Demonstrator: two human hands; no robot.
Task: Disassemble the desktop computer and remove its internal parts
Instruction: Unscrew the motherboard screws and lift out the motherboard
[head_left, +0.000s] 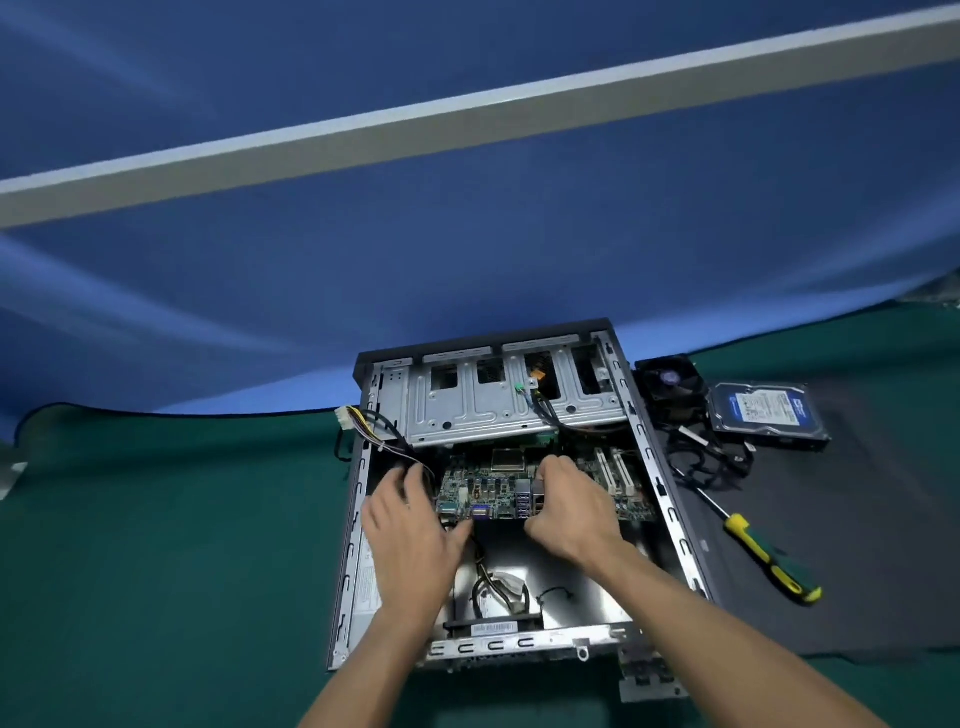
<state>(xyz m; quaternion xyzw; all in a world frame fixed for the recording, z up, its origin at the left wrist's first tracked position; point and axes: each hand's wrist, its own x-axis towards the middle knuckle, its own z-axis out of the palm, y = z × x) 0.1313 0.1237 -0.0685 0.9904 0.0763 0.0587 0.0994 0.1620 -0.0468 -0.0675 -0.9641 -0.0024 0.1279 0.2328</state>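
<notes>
Motherboard (488, 486) is seen tilted inside the open case (670, 499) on the green counter (171, 519). Its near port edge is gripped by the right hand (569, 506), fingers curled over the ports. The left edge is held by the left hand (410, 519); its fingertips are hidden by blur. The board's far end is hidden under the drive cage (498, 405). Set aside right: fan (667, 382), hard drive (766, 413), screwdriver (753, 545).
</notes>
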